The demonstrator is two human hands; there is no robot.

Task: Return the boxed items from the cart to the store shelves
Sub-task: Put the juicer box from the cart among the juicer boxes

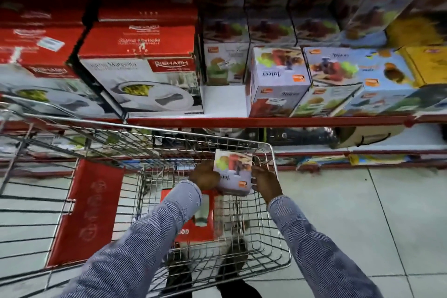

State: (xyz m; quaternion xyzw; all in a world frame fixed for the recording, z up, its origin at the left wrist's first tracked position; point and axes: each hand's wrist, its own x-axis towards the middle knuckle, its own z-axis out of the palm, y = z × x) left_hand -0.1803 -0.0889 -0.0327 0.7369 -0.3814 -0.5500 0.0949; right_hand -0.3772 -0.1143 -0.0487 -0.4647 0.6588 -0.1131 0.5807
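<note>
Both hands' grip (233, 178) on juicer box (233, 172), lettering blurred, underside hidden

Boxes (278, 80) on red shelf (266, 120)

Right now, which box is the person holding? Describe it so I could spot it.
Find the wire cart below the red shelf. Above its basket, the left hand and right hand grip a small white juicer box from either side. Unlike the red box in the cart, it is pale and shows fruit.
</note>
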